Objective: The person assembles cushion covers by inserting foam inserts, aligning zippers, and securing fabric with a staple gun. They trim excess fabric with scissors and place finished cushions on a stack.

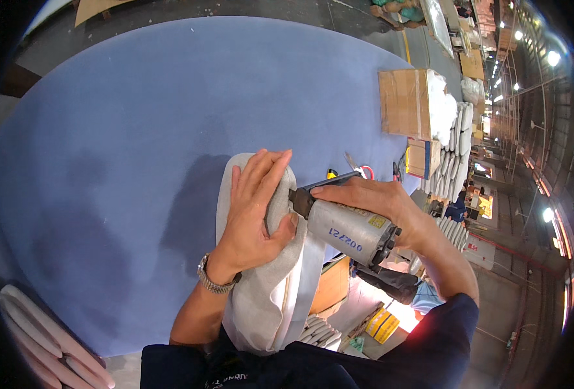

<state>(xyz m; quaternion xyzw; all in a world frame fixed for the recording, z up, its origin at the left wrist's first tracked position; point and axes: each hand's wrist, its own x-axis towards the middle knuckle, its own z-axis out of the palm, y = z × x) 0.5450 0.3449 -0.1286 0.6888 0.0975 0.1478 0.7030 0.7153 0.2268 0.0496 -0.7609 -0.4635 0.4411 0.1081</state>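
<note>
Silver tool (339, 228) fills right hand (379, 200); left (251, 223) cups cushion (254, 305).

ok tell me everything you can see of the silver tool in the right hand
The silver tool has a metallic-looking cylindrical body with blue markings and a yellow label. It has a dark nose at one end, black fittings at the other, and a long dark part beside the body. Gripped in the right hand, it slants with its nose toward the picture's upper left, at the grey padded piece; actual contact there is unclear.
</note>
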